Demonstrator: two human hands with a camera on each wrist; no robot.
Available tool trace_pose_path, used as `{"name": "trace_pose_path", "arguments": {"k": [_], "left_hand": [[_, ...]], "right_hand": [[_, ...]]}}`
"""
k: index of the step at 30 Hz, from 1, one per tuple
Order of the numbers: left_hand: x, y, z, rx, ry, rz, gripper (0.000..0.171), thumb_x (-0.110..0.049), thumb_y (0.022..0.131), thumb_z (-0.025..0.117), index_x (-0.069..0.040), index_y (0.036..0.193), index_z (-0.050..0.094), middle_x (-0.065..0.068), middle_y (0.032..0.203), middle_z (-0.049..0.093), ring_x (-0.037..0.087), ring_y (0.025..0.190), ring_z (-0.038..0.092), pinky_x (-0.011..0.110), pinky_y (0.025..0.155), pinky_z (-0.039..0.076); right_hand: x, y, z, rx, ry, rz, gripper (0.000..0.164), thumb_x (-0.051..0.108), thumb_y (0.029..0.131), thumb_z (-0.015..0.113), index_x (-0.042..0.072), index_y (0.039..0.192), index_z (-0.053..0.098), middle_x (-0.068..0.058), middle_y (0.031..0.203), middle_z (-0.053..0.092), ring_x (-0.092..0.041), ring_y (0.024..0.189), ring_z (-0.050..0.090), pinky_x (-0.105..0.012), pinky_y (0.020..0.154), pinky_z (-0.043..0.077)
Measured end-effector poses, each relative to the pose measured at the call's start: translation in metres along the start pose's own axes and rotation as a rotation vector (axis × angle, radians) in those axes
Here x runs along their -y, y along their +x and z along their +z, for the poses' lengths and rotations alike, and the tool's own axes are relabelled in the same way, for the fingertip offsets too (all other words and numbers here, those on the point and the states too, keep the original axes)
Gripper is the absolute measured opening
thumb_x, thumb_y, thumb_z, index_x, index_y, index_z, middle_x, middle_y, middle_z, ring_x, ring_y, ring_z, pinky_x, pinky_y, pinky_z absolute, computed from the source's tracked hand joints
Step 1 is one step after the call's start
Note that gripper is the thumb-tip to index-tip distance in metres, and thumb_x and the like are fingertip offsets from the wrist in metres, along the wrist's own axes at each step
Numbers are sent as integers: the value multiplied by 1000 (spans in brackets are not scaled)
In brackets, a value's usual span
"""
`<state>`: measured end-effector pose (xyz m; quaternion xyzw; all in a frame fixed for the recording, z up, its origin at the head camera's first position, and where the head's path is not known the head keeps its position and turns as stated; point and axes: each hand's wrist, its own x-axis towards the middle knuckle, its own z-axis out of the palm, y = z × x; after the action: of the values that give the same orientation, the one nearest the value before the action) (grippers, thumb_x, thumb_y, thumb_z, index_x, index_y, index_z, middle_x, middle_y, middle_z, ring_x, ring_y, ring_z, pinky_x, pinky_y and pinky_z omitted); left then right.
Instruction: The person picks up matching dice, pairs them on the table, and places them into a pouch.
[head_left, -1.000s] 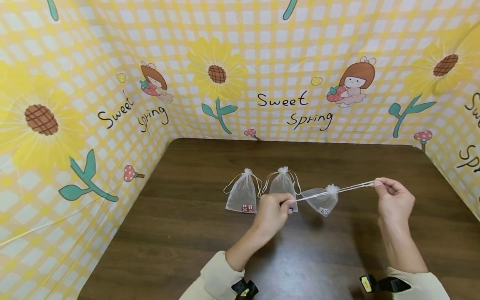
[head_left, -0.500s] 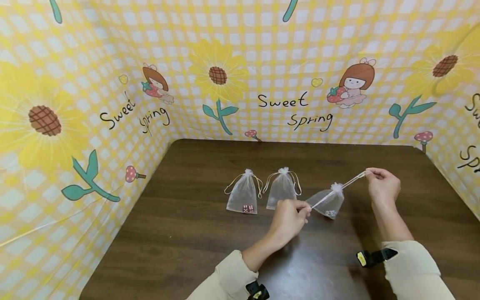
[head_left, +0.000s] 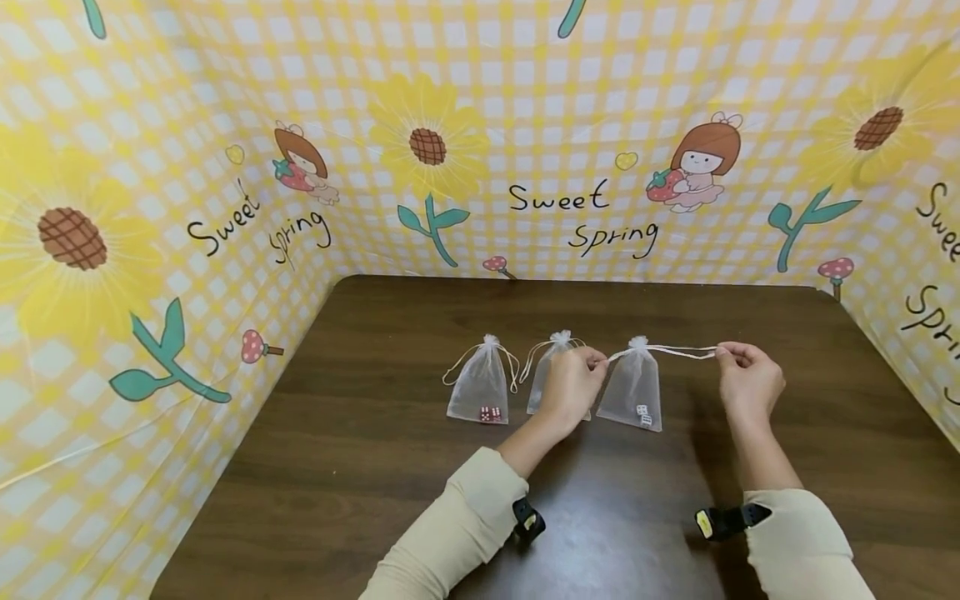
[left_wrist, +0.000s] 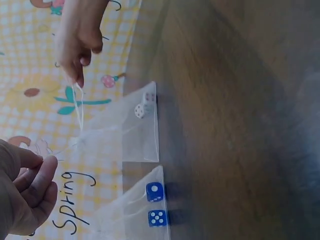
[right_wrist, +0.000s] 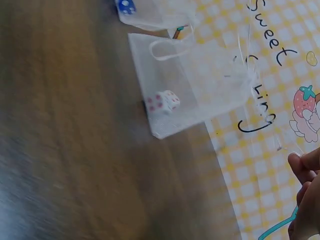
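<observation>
A sheer white drawstring bag is upright at the right of a row, its neck gathered tight. White dice lie in its bottom corner. My left hand pinches the cord on the bag's left side. On the other side, my right hand pinches the looped end of the drawstring, stretched out sideways. Behind my left hand is a second sheer bag, partly hidden in the head view; its blue dice show in the left wrist view.
A third sheer bag with red dice lies at the left of the row. Everything rests on a dark wooden table. A yellow checked cloth with printed flowers surrounds the table's back and sides.
The bag with white dice hung tilted between my hands; it has moved back and left and straightened, level with the other bags. Both hands still hold its cords.
</observation>
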<state>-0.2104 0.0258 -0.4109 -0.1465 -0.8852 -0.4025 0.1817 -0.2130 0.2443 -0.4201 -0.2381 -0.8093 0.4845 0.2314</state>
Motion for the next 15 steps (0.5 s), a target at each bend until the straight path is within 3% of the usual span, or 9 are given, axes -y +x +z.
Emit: {"name": "trace_pose_path", "arguments": {"k": [3,5,8,15], "left_hand": [[3,8,6,-1,43,6,6,-10,82,69,-9,79,74,-2,73,69,5,64,61,14,57,45],[5,11,10,3,83,-5,6,-12,82,70,-10,80,74,-2,73,69,6,64,62,17,57,46],[10,13,15,15,156,-27,6,-16,82,70,-13,80,75,-5,72,69,8,64,62,21,55,46],[22,12,26,65,271,-45,6,-19,82,69,-17,79,75,-6,74,69,12,70,63,26,59,48]], "right_hand": [[-5,-9,3,-25,-34,-87,17,15,87,64,1,93,70,23,61,55,10,56,43,-20,61,35],[-6,-15,5,-13,-57,-123,16,15,87,64,1,92,71,9,69,66,12,56,42,-22,62,35],[-8,-21,9,25,-96,-155,16,15,86,64,2,91,72,-11,84,70,9,57,44,-25,62,36],[-15,-29,16,146,-179,-210,14,13,84,65,2,89,72,-14,83,69,-21,70,59,-33,62,39]]}}
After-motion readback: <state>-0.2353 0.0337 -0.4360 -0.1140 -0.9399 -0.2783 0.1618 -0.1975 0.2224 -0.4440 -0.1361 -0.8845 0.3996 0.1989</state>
